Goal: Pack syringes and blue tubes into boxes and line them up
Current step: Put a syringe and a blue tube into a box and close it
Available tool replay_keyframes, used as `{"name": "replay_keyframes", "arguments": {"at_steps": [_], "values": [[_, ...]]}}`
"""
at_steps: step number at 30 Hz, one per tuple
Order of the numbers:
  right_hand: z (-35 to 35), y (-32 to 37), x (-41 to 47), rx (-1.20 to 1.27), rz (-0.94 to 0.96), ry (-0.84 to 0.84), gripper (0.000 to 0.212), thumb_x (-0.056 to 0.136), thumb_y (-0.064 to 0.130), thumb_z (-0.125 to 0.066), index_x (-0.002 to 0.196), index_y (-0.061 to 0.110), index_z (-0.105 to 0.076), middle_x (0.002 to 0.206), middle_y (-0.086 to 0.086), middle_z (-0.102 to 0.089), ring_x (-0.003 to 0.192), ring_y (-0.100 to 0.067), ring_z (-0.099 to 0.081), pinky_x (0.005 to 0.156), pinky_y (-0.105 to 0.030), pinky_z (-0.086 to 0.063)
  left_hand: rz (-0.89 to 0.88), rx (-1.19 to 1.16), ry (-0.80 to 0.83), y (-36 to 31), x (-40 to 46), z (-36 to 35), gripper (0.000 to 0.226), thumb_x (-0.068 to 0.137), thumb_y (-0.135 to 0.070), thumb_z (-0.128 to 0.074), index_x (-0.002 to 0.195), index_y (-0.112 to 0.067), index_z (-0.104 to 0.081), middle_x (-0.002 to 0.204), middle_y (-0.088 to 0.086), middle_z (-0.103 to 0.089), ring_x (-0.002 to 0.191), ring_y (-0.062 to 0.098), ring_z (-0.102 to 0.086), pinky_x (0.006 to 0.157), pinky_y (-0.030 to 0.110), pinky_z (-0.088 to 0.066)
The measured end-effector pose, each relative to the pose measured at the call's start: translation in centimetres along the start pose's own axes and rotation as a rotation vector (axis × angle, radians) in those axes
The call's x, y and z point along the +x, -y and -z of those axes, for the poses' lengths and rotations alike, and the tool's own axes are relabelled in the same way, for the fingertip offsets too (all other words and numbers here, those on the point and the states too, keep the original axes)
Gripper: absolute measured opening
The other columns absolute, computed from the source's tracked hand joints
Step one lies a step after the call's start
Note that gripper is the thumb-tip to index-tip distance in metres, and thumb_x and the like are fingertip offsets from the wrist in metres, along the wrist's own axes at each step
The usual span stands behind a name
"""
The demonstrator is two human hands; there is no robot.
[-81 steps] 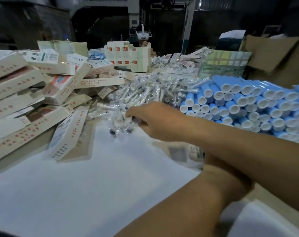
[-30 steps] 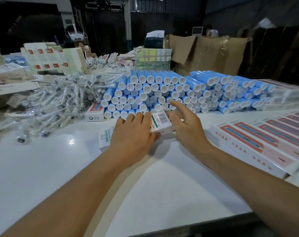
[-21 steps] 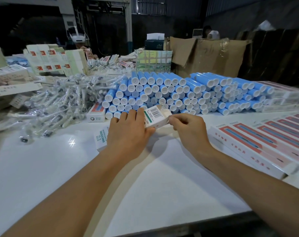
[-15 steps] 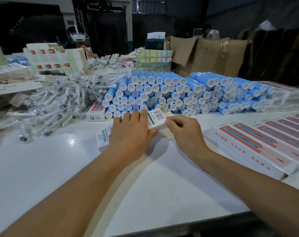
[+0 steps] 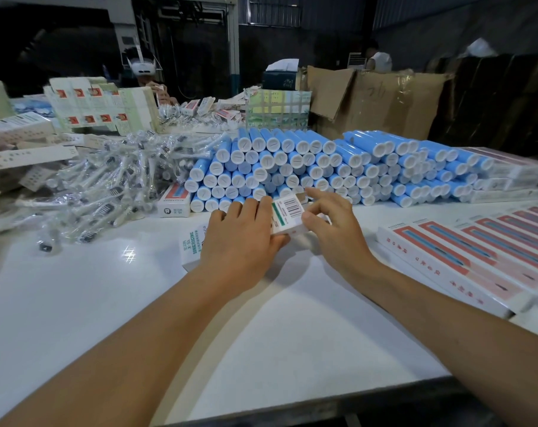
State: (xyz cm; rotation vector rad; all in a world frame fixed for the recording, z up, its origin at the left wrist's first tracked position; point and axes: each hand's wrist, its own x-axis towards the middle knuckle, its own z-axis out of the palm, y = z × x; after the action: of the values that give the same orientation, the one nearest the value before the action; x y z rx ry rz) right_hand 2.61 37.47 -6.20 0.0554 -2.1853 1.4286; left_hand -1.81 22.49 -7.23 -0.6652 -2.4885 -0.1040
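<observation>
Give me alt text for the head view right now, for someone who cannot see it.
Both hands hold a small white box with a barcode label above a white table: the left hand grips its side, the right hand pinches its far end. Behind lie stacked blue tubes, with a pile of bagged syringes to the left and a row of packed boxes to the right.

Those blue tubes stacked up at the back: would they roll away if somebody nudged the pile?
Probably: the blue tubes are round, lying on their sides in a loose heap. Nothing visibly braces the front row. They look rigid, likely light.
</observation>
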Motion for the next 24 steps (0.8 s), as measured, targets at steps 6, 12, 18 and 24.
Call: {"name": "replay_keyframes", "arguments": {"at_steps": [6, 12, 18, 24], "values": [[-0.6, -0.4, 0.0, 0.115, -0.007, -0.093, 0.022, 0.087, 0.003, -0.06, 0.078, 0.023, -0.059, 0.112, 0.001, -0.063, 0.109, -0.013, -0.057, 0.074, -0.01, -0.048, 0.014, -0.015, 0.002, 0.0, 0.0, 0.0, 0.067, 0.093, -0.059, -0.031, 0.145, -0.018, -0.019, 0.134, 0.0, -0.042, 0.117, 0.021, -0.041, 0.09, 0.036, -0.032], [-1.1, -0.8, -0.3, 0.157, -0.017, -0.076, 0.032, 0.092, 0.003, -0.055, 0.115, 0.025, -0.053, 0.105, 0.011, -0.063, 0.088, 0.017, -0.06, 0.071, -0.008, -0.049, 0.02, 0.02, -0.003, -0.1, -0.1, -0.1, 0.067, 0.093, -0.059, -0.031, 0.144, -0.016, -0.02, 0.132, 0.002, -0.044, 0.116, 0.022, -0.041, 0.088, 0.036, -0.032], [-1.4, -0.7, -0.6, 0.07, -0.051, -0.032, 0.041, 0.097, 0.005, -0.046, 0.135, 0.021, -0.048, 0.126, 0.0, -0.058, 0.11, -0.006, -0.059, 0.084, -0.017, -0.051, 0.015, 0.097, 0.003, -0.7, -0.3, -0.3, 0.065, 0.094, -0.057, -0.029, 0.141, -0.012, -0.021, 0.13, 0.004, -0.043, 0.113, 0.025, -0.042, 0.088, 0.039, -0.033], [-1.4, -0.8, -0.7, 0.036, -0.071, -0.003, 0.044, 0.1, 0.005, -0.038, 0.14, 0.021, -0.043, 0.139, -0.006, -0.051, 0.127, -0.018, -0.049, 0.104, -0.043, -0.043, 0.014, 0.14, 0.011, -1.4, -0.3, -0.2, 0.06, 0.096, -0.055, -0.027, 0.136, -0.009, -0.024, 0.127, 0.007, -0.044, 0.111, 0.027, -0.042, 0.085, 0.04, -0.034]]}}
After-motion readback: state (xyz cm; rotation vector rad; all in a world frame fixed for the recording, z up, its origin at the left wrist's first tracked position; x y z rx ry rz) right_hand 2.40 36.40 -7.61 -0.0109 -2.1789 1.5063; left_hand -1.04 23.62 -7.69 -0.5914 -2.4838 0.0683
